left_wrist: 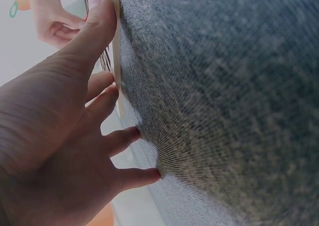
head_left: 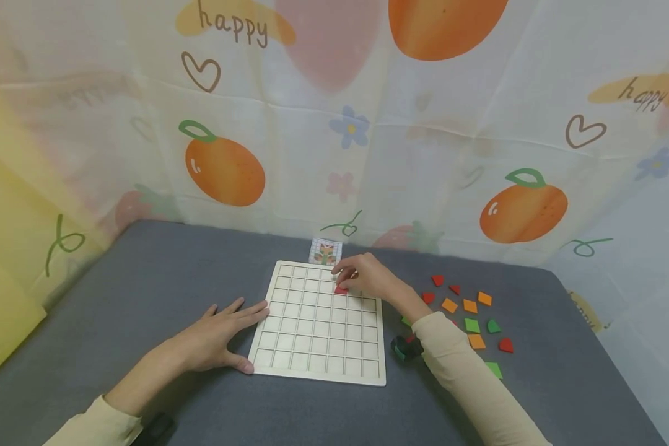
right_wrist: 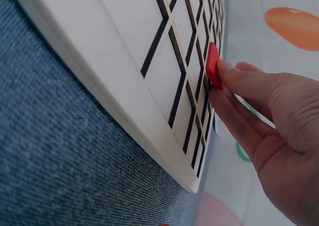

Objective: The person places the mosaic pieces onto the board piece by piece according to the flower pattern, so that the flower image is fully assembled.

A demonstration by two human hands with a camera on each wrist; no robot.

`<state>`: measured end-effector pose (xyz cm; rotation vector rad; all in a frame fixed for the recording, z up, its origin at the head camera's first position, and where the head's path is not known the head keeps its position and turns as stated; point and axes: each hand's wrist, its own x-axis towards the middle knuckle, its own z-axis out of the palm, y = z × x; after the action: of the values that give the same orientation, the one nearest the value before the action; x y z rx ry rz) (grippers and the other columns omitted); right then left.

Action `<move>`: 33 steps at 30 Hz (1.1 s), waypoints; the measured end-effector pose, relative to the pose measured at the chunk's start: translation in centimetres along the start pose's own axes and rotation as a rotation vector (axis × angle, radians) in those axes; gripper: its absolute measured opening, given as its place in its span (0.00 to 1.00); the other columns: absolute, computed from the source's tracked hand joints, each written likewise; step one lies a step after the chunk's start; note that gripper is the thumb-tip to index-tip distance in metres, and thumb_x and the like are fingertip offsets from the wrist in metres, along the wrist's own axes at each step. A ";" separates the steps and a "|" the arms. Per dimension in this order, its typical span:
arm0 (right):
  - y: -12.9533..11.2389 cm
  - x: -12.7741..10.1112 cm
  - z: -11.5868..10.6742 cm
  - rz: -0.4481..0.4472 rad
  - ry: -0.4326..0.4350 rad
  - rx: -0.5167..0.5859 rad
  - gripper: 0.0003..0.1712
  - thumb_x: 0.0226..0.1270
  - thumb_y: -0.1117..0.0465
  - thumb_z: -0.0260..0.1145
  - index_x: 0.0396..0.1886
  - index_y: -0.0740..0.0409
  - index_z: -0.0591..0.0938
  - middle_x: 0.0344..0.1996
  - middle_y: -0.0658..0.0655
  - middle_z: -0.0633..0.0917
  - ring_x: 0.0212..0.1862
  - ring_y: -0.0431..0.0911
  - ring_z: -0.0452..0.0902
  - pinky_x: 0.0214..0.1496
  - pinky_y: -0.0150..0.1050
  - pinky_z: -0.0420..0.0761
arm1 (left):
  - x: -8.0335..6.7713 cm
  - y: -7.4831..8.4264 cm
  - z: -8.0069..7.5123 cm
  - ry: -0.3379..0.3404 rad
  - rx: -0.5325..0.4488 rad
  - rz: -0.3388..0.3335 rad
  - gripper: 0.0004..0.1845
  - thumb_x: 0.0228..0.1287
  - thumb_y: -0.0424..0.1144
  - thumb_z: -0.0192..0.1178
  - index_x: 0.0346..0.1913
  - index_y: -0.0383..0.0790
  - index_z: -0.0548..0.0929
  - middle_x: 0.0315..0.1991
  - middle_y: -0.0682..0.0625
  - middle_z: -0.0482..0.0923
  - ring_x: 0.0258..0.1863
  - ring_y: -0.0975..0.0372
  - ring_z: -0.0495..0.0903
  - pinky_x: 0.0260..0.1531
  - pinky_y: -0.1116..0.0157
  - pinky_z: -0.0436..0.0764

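Left hand [head_left: 214, 337] spread flat against grid board [head_left: 319, 359]; right hand [head_left: 368, 277] pinching red tile [head_left: 341, 289] over it.

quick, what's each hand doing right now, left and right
Left hand: open, fingers flat on the grey table, thumb against the wooden grid board.
Right hand: pinching a red tile on the board.

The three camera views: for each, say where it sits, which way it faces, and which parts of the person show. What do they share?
Head: looks down at pale wooden grid board; both hands, sleeves show.
Left wrist: along grey cloth; left hand at board's edge.
Right wrist: across board; right hand pinches red tile.
Shared: board.
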<state>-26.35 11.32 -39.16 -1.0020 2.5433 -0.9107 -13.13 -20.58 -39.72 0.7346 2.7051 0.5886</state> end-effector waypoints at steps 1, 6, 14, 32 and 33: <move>0.0 0.0 0.0 0.000 0.003 0.000 0.17 0.63 0.68 0.69 0.52 0.62 0.83 0.36 0.54 0.88 0.41 0.45 0.84 0.47 0.34 0.82 | 0.0 0.0 0.0 0.000 -0.001 -0.003 0.57 0.41 0.66 0.69 0.75 0.43 0.62 0.76 0.47 0.55 0.73 0.36 0.50 0.59 0.27 0.46; 0.2 -0.1 0.2 -0.017 0.020 -0.008 0.16 0.62 0.69 0.69 0.51 0.63 0.84 0.36 0.54 0.88 0.41 0.46 0.84 0.47 0.34 0.82 | 0.0 0.1 0.0 0.006 0.003 -0.001 0.57 0.41 0.65 0.69 0.75 0.43 0.62 0.76 0.46 0.55 0.73 0.36 0.50 0.59 0.26 0.47; 0.3 -0.3 0.5 -0.019 0.044 0.001 0.15 0.62 0.70 0.69 0.49 0.62 0.85 0.36 0.54 0.88 0.40 0.45 0.83 0.45 0.32 0.81 | 0.0 0.2 0.0 0.010 0.005 -0.005 0.57 0.41 0.65 0.69 0.75 0.43 0.63 0.76 0.46 0.55 0.73 0.36 0.50 0.59 0.26 0.47; 2.3 -3.6 -2.4 0.017 0.136 -0.083 0.15 0.63 0.68 0.69 0.50 0.63 0.85 0.38 0.54 0.87 0.43 0.46 0.83 0.48 0.39 0.81 | 0.1 0.1 0.0 -0.003 -0.006 -0.013 0.58 0.40 0.66 0.69 0.75 0.43 0.62 0.76 0.46 0.55 0.73 0.36 0.49 0.59 0.26 0.46; 2.6 -4.0 -2.7 0.017 0.147 -0.086 0.15 0.63 0.68 0.69 0.50 0.63 0.85 0.38 0.55 0.87 0.43 0.47 0.83 0.48 0.40 0.81 | 0.1 0.1 0.0 -0.004 -0.007 -0.012 0.58 0.40 0.66 0.69 0.75 0.43 0.62 0.76 0.46 0.55 0.73 0.36 0.50 0.59 0.26 0.46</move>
<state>-26.01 16.78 -38.70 -0.9681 2.7298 -0.9094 -13.17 -20.40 -39.67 0.7162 2.7009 0.5929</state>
